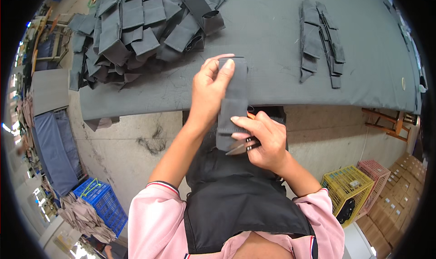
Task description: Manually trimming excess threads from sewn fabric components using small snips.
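My left hand (210,84) grips the upper end of a dark grey folded fabric strip (236,84), its thumb pressed flat on the cloth near the top. The strip hangs lengthwise over the front edge of the table, in front of my body. A pair of thread snips (243,146) with dark metal blades and a bit of orange is tucked in my right hand (268,138). The blades point left across the strip's lower end. The right thumb and fingers also pinch the strip's right side. A short loose thread shows beside that edge.
A large heap of similar grey fabric pieces (131,29) covers the table's left. Two short rows of folded strips (311,41) lie at right on the grey tabletop (268,27). Blue (102,204) and yellow crates (347,186) and cardboard boxes (399,193) stand on the floor.
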The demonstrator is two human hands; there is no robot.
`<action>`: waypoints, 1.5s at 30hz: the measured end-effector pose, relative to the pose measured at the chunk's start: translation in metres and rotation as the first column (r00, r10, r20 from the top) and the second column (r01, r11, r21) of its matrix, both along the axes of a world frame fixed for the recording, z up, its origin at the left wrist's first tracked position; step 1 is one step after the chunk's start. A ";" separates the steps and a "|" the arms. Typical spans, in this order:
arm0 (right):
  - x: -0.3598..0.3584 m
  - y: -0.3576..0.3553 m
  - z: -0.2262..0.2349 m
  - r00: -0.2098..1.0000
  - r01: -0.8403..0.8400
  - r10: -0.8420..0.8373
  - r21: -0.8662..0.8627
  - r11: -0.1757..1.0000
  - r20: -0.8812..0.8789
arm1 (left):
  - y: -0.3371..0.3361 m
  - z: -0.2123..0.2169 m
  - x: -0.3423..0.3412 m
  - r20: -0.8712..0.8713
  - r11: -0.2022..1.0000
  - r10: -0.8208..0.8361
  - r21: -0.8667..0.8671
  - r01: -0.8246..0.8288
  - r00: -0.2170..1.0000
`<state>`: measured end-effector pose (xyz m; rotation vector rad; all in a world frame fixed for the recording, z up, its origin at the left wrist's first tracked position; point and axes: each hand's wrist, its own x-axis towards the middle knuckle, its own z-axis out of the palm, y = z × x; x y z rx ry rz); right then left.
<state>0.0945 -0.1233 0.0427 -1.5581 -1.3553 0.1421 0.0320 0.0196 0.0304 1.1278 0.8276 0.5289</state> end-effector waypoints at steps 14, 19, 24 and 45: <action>0.038 0.030 0.001 0.255 -0.315 -0.075 -0.156 0.936 -0.964 | -0.030 0.003 -0.046 -0.132 0.969 -0.182 0.143 0.200 0.974; 0.022 0.021 0.007 0.809 0.197 -0.266 -0.184 0.963 -0.524 | -0.028 0.009 -0.034 -0.060 0.987 -0.056 0.149 0.064 0.997; 0.027 0.003 0.003 0.957 0.261 -0.275 -0.143 0.955 -0.089 | -0.027 0.019 -0.032 -0.016 0.992 -0.057 0.112 0.058 0.998; 0.030 0.009 0.007 0.957 0.258 -0.271 -0.122 0.958 -0.106 | -0.026 0.022 -0.036 0.012 0.987 -0.080 -0.139 0.081 0.997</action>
